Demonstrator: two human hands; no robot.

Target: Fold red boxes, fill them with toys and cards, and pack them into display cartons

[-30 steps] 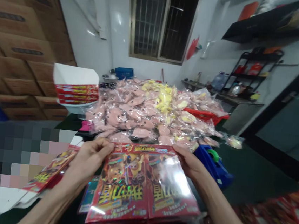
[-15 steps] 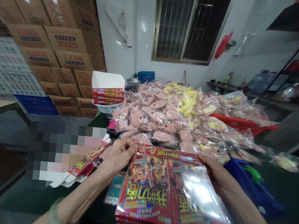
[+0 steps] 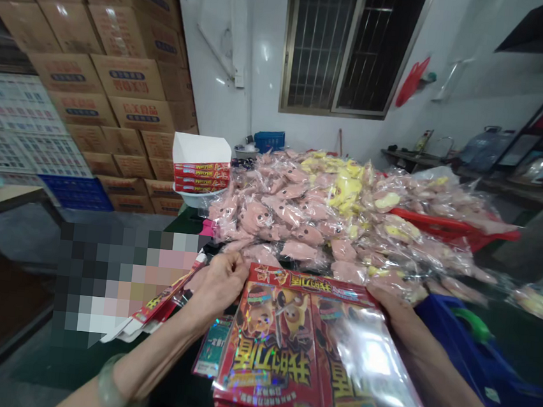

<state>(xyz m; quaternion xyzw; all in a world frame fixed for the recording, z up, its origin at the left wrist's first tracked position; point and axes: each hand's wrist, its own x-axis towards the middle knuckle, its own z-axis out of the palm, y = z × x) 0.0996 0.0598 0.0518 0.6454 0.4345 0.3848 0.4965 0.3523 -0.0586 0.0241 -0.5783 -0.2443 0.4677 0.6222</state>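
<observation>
A red display box [image 3: 302, 281] with Chinese lettering stands in front of me, filled with two rows of shiny red printed packets [image 3: 271, 351]. My left hand [image 3: 223, 282] has its fingers pinched together at the box's far left corner. On the far right corner lies my right hand [image 3: 393, 314], thumb along the rim and the other fingers hidden behind the side. Beside the box's left wall is a green printed card [image 3: 213, 345]. Further left, folded red-and-white cartons [image 3: 166, 302] lie partly under a blurred patch.
Bagged pink and yellow plush toys [image 3: 294, 212] heap up behind the box, some in a red basket [image 3: 480, 231]. At right sits a blue tape dispenser [image 3: 453, 355] with green tape. A white-lidded display box [image 3: 203, 158] rests on a basin. Cardboard cartons [image 3: 124, 80] are stacked at left.
The view has shifted slightly, so everything appears a little further right. Both hands keep their places at the box's far corners.
</observation>
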